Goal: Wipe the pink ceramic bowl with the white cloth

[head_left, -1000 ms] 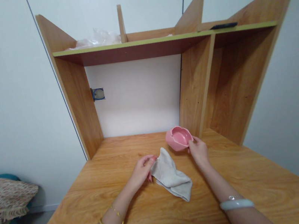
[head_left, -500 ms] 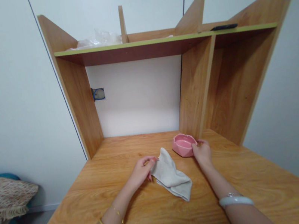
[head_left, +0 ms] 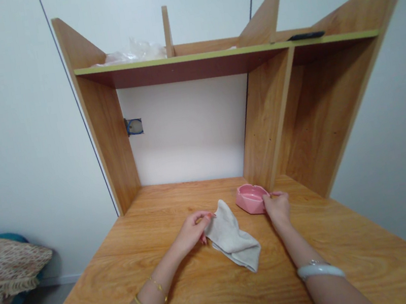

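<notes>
My left hand pinches the upper left edge of a light grey cloth between thumb and fingers. The cloth lies loosely folded and rumpled on the wooden desk, one corner pointing up and away from me. Behind it and to its right is a pink faceted ashtray, upright, with notches in its rim. My right hand has the ashtray by its right side, thumb at the rim; some of the fingers are hidden behind it. Its visible inside shows no contents.
A wooden shelf unit rises from the desk's back, its upright panel close behind the ashtray. Up on the shelf lie a clear plastic bag and a dark flat object. An open socket box shows in the wall.
My right hand and the ashtray have shifted slightly to the right and toward me. My left hand and the cloth stay in place.
</notes>
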`<state>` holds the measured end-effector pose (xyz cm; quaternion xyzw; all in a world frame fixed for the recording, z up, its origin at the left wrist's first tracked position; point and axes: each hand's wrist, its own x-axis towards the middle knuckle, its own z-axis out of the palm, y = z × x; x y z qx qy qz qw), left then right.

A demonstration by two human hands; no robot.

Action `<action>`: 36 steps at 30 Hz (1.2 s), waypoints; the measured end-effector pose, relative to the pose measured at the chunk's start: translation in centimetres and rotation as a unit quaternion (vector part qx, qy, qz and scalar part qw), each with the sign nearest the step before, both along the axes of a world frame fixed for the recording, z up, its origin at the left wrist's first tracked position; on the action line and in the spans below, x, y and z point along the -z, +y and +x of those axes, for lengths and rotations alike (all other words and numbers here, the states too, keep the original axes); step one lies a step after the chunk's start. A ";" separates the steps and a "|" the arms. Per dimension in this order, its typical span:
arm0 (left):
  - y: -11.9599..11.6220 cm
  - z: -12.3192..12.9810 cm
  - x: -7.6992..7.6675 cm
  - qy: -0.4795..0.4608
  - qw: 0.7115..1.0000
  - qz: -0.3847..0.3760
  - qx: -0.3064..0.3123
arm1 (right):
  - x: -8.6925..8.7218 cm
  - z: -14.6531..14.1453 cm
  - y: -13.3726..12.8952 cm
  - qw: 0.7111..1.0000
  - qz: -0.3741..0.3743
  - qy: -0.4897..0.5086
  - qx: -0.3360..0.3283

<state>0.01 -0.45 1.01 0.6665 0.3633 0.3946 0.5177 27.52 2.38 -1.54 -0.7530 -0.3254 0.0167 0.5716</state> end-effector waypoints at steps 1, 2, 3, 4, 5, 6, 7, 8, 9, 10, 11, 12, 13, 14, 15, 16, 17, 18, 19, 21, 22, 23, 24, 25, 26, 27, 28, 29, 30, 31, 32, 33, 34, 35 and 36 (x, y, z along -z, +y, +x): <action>0.0 0.0 0.0 0.001 1.000 0.001 0.001 | -0.1 0.0 0.0 1.000 -0.002 0.002 -0.003; 0.0 0.0 -0.1 0.002 1.000 0.001 0.002 | -0.1 -0.1 -0.1 1.000 -0.005 0.004 -0.005; 0.0 0.0 -0.1 0.003 1.000 0.002 0.001 | -0.3 -0.1 -0.2 1.000 -0.007 0.005 -0.006; 0.0 0.0 -0.1 0.004 1.000 0.003 0.002 | -0.4 -0.2 -0.3 1.000 -0.009 0.005 -0.006; 0.0 0.0 -0.1 0.004 1.000 0.004 0.002 | -0.6 -0.3 -0.4 1.000 -0.010 0.004 -0.004; 0.1 0.0 -0.1 0.005 1.000 0.006 0.001 | -0.9 -0.5 -0.6 1.000 -0.010 0.004 -0.001; 0.1 0.0 0.0 0.005 1.000 0.007 -0.001 | -1.2 -0.8 -0.9 1.000 -0.010 0.003 0.004; 0.1 0.0 0.0 0.005 1.000 0.008 -0.003 | -1.5 -1.1 -1.1 1.000 -0.013 0.000 0.011; 0.1 0.0 0.0 0.007 1.000 0.009 -0.006 | -1.8 -1.4 -1.4 1.000 -0.018 -0.005 0.019; 0.2 0.0 0.0 0.008 1.000 0.008 -0.009 | -2.2 -1.8 -1.7 0.999 -0.026 -0.014 0.027; 0.2 -0.1 0.0 0.009 1.000 0.008 -0.013 | -2.6 -2.2 -2.0 0.999 -0.034 -0.027 0.031; 0.2 -0.1 0.0 0.008 1.000 0.008 -0.015 | -3.0 -2.7 -2.2 0.998 -0.037 -0.042 0.028; 0.2 -0.1 0.0 0.007 1.000 0.008 -0.017 | -3.3 -3.1 -2.4 0.998 -0.035 -0.058 0.016; 0.2 -0.1 0.0 0.005 1.000 0.008 -0.018 | -3.6 -3.6 -2.5 0.997 -0.027 -0.072 -0.001; 0.2 -0.1 0.0 0.003 1.000 0.008 -0.020 | -3.8 -4.0 -2.6 0.996 -0.015 -0.087 -0.024; 0.2 -0.1 0.1 0.003 1.000 0.008 -0.022 | -3.9 -4.5 -2.6 0.993 0.000 -0.105 -0.050; 0.2 0.0 0.1 0.003 1.000 0.008 -0.024 | -4.0 -4.9 -2.6 0.989 0.016 -0.125 -0.075; 0.2 0.0 0.1 0.003 1.000 0.008 -0.026 | -4.0 -5.4 -2.5 0.983 0.027 -0.150 -0.103; 0.2 0.0 0.1 0.004 1.000 0.008 -0.029 | -3.9 -5.8 -2.4 0.975 0.032 -0.176 -0.131; 0.3 0.0 0.2 0.003 0.999 0.010 -0.032 | -3.7 -6.6 -2.4 0.955 0.022 -0.224 -0.194; 0.3 -0.1 0.2 0.003 0.999 0.012 -0.033 | -3.7 -6.9 -2.3 0.943 0.009 -0.243 -0.227; 0.4 -0.1 0.2 0.002 0.999 0.013 -0.033 | -3.6 -7.1 -2.4 0.932 -0.006 -0.257 -0.256; 0.4 -0.1 0.2 0.002 0.999 0.014 -0.033 | -3.6 -7.4 -2.4 0.922 -0.019 -0.268 -0.280; 0.4 -0.1 0.2 0.002 0.999 0.014 -0.032 | -3.7 -7.6 -2.5 0.914 -0.030 -0.275 -0.296; 0.4 -0.1 0.3 0.001 0.999 0.015 -0.031 | -3.7 -7.7 -2.6 0.909 -0.041 -0.279 -0.305; 0.5 -0.1 0.3 0.001 0.999 0.016 -0.031 | -3.7 -7.9 -2.6 0.907 -0.052 -0.281 -0.310; 0.5 -0.1 0.3 0.000 0.999 0.018 -0.031 | -3.7 -8.0 -2.7 0.904 -0.064 -0.283 -0.314; 0.5 -0.1 0.3 0.000 0.999 0.021 -0.031 | -3.7 -8.1 -2.7 0.900 -0.075 -0.284 -0.321; 0.6 -0.1 0.4 0.000 0.999 0.023 -0.032 | -3.7 -8.2 -2.7 0.895 -0.086 -0.288 -0.330; 0.6 -0.1 0.4 0.000 0.999 0.024 -0.034 | -3.6 -8.3 -2.8 0.890 -0.095 -0.292 -0.338; 0.7 -0.1 0.5 0.000 0.999 0.023 -0.036 | -3.5 -8.4 -2.8 0.885 -0.099 -0.295 -0.347; 0.7 -0.1 0.6 -0.001 0.999 0.021 -0.038 | -3.5 -8.5 -2.8 0.881 -0.099 -0.296 -0.355; 0.7 -0.1 0.6 -0.003 0.999 0.018 -0.040 | -3.4 -8.7 -2.8 0.878 -0.095 -0.295 -0.364; 0.8 -0.1 0.7 -0.006 0.999 0.016 -0.042 | -3.4 -8.8 -2.8 0.876 -0.088 -0.291 -0.375; 0.8 -0.1 0.7 -0.012 0.999 0.017 -0.046 | -3.4 -9.0 -2.8 0.873 -0.079 -0.285 -0.387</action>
